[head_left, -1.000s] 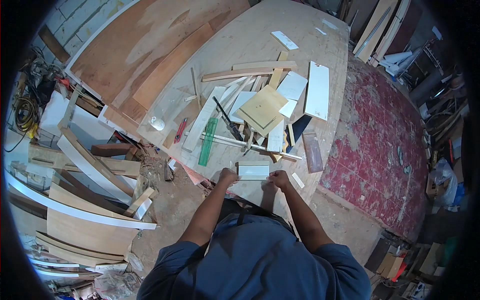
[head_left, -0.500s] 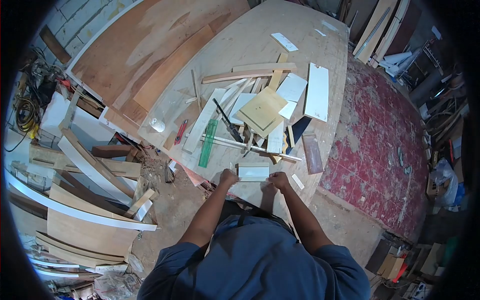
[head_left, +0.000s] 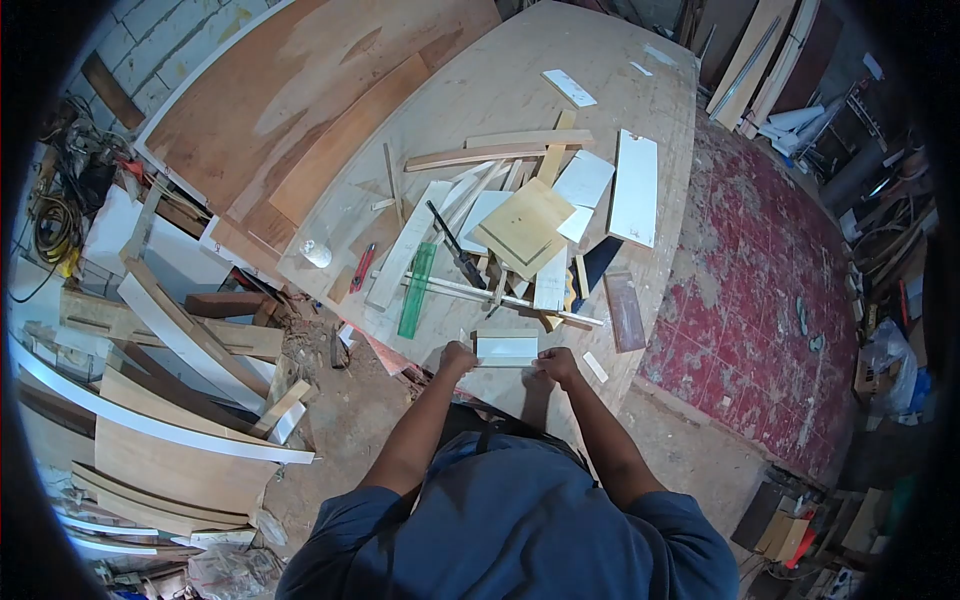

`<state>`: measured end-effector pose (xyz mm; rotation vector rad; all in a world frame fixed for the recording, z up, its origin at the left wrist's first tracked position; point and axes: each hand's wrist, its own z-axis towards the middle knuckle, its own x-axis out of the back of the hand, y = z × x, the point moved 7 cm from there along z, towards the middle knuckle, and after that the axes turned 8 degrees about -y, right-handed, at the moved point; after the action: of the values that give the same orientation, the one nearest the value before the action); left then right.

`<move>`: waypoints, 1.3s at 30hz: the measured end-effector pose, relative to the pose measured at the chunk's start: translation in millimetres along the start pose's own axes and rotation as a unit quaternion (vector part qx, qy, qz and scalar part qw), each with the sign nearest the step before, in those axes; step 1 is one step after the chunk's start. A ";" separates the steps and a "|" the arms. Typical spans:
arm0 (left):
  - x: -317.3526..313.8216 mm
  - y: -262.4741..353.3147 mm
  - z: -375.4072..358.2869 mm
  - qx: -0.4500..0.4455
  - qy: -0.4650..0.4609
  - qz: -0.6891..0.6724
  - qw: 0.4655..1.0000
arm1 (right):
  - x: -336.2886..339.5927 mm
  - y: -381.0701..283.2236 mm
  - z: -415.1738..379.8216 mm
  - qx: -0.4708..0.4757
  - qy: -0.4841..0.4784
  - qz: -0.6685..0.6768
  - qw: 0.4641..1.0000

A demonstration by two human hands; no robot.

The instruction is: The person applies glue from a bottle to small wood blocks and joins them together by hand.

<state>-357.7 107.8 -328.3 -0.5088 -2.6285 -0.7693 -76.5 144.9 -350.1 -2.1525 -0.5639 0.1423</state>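
Observation:
A small rectangular piece [head_left: 507, 347], white in the middle with pale wood-coloured long edges, is held level above the near edge of the table. My left hand [head_left: 458, 357] is closed on its left end, and my right hand [head_left: 553, 364] grips its right end. Just beyond it lies a thin pale strip [head_left: 545, 309]. A green translucent ruler-like strip [head_left: 416, 290] rests to the left, with a red utility knife [head_left: 363, 267] farther left. A small white offcut [head_left: 595, 366] lies to the right of my right hand.
On the wooden table [head_left: 480, 80] is a pile of boards with a square plywood piece [head_left: 522, 228] on top. A long white board [head_left: 635, 187] and a brownish block [head_left: 625, 312] lie at the right. Curved wood strips [head_left: 170, 420] crowd the floor at left.
The view has tilted very slightly. Both hands keep hold of the small rectangular piece in nearly the same place.

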 end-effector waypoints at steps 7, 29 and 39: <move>-4.4 -8.6 12.3 -0.023 -0.004 -0.028 0.999 | -0.3 -7.8 -6.0 0.002 -0.011 0.017 1.000; -3.1 -8.6 4.1 -0.024 -0.057 -0.059 0.996 | -1.1 1.8 0.4 0.020 0.001 0.039 0.999; -6.0 -10.7 30.4 -0.115 -0.035 -0.244 0.962 | 0.1 4.6 16.6 0.017 0.023 0.061 0.998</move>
<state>-364.1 115.2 -359.5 0.0722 -2.7770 -1.2328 -79.8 154.8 -363.8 -2.1518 -0.4012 0.1678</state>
